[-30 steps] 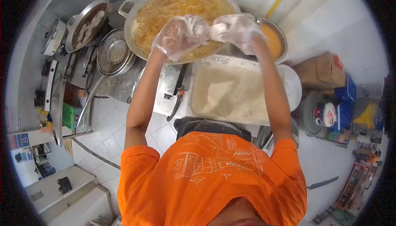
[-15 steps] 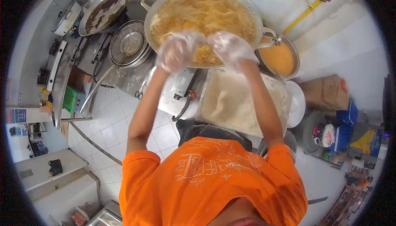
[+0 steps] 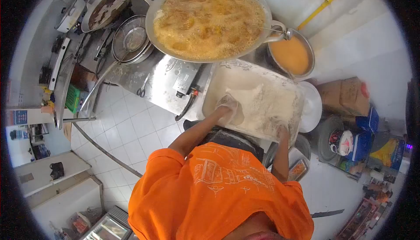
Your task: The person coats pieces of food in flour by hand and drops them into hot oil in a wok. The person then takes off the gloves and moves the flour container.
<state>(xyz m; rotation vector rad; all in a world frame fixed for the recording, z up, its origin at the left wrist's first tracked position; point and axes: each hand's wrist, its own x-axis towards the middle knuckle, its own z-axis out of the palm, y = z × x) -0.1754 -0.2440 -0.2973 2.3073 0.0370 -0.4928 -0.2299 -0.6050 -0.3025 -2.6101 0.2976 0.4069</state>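
Observation:
A pale rectangular tray [image 3: 209,94] of whitish flour [image 3: 262,104] lies in front of me. My left hand [image 3: 227,108], in a clear plastic glove, reaches into the flour on the tray's left side. Down at the front right corner, my right hand [image 3: 282,132] touches the flour. Blur and flour hide the fingers of both hands, and whether either holds anything does not show. Beyond the tray stands a large wok [image 3: 151,21] of bubbling oil with golden pieces frying in it. A thin probe with a round dial [image 3: 288,34] rests across its right rim.
Right of the wok sits a pot of orange liquid [image 3: 288,55]. To the left are wire strainers [image 3: 131,38], scissors [image 3: 141,92], a second pan [image 3: 107,8] and a metal burner box [image 3: 186,80] with a hose. Cardboard boxes [image 3: 345,95] stand at right.
Both hands have come back from above the wok's near edge, down into the flour tray. The left went to its left side, the right to its front right corner. The view shifted slightly.

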